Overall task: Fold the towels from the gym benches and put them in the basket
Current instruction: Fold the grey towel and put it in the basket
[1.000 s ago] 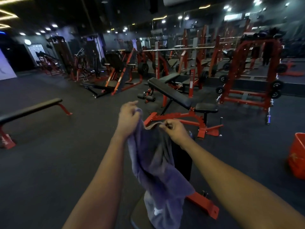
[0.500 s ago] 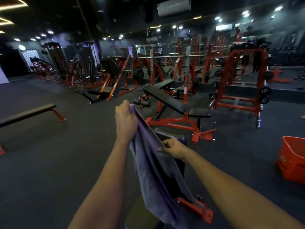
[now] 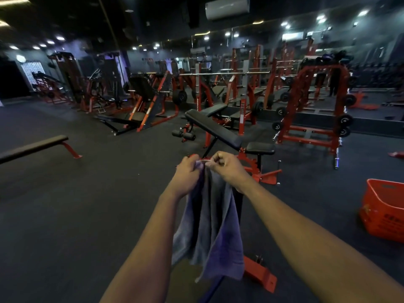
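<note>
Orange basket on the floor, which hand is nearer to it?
Right. The right hand pinches the towel on the side toward the orange basket; the left hand grips the towel just beyond it, farther away.

The gym around me: dim, black and red

Dark rubber floor (image 3: 87,204) stretches ahead of me to rows of red-framed machines, with a red power rack (image 3: 294,101) to my right. Small ceiling spotlights (image 3: 59,37) glow overhead, and an air conditioner (image 3: 227,7) sits high up.

Cannot read blurred print on basket (image 3: 380,217), cropped at right edge. Cannot see towel (image 3: 209,226) corners inside left hand (image 3: 188,172) and right hand (image 3: 226,169), nor most of bench (image 3: 260,274) behind towel.
</note>
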Tool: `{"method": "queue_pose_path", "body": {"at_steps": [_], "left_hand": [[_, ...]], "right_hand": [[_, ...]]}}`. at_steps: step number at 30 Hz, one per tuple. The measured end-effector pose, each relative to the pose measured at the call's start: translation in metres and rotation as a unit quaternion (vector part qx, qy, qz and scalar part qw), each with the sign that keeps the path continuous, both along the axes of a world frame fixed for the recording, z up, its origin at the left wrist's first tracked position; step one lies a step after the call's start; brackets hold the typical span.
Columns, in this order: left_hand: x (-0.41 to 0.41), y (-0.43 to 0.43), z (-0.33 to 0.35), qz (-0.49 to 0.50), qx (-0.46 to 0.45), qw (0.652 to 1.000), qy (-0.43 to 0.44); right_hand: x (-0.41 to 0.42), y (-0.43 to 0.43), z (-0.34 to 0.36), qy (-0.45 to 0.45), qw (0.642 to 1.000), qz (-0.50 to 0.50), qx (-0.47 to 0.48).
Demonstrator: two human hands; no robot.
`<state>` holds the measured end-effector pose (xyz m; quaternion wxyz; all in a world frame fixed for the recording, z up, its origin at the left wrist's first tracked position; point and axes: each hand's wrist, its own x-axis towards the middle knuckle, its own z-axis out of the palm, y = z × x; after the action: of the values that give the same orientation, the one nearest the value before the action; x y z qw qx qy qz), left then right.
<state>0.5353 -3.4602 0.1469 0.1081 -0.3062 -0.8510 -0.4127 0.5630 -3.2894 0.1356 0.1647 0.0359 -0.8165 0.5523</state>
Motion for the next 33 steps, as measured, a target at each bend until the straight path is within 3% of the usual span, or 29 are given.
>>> {"method": "queue_pose_path", "body": {"at_steps": [2,7,11,15,19,22,24,27,29,31,33], "left_hand": [[-0.005,-0.003,0.006,0.060,-0.005,0.997,0.055],[-0.010,-0.001,0.014,0.188,0.052,0.964,0.183],[-0.023,-0.017,0.015,0.387,0.067,0.900,0.189],[-0.031,-0.035,0.014,0.465,0.081,0.863,0.181],[-0.036,-0.042,0.009,0.495,0.096,0.849,0.159],[-0.043,-0.043,0.005,0.476,0.081,0.865,0.137],[-0.049,-0.039,0.000,0.444,0.033,0.891,0.088],[-0.057,-0.031,-0.004,0.380,-0.058,0.923,-0.004],[-0.063,-0.027,-0.009,0.304,-0.077,0.948,-0.058],[-0.065,-0.025,-0.017,0.215,-0.067,0.970,-0.087],[-0.062,-0.026,-0.023,0.179,-0.057,0.979,-0.084]], "right_hand": [[0.007,0.005,-0.012,-0.044,0.999,0.025,0.010],[0.013,0.015,-0.045,-0.125,0.966,-0.054,0.221],[0.019,0.036,-0.071,-0.158,0.956,-0.163,0.186],[0.028,0.057,-0.086,-0.201,0.928,-0.276,0.147],[0.028,0.066,-0.095,-0.226,0.887,-0.392,0.090],[0.024,0.071,-0.100,-0.283,0.856,-0.422,0.093],[0.019,0.072,-0.103,-0.333,0.859,-0.379,0.089],[0.018,0.057,-0.090,-0.341,0.909,-0.239,0.020],[0.022,0.041,-0.073,-0.313,0.941,-0.112,-0.057],[0.021,0.027,-0.057,-0.255,0.964,0.013,-0.075],[0.021,0.015,-0.043,-0.201,0.971,0.067,-0.114]]}}
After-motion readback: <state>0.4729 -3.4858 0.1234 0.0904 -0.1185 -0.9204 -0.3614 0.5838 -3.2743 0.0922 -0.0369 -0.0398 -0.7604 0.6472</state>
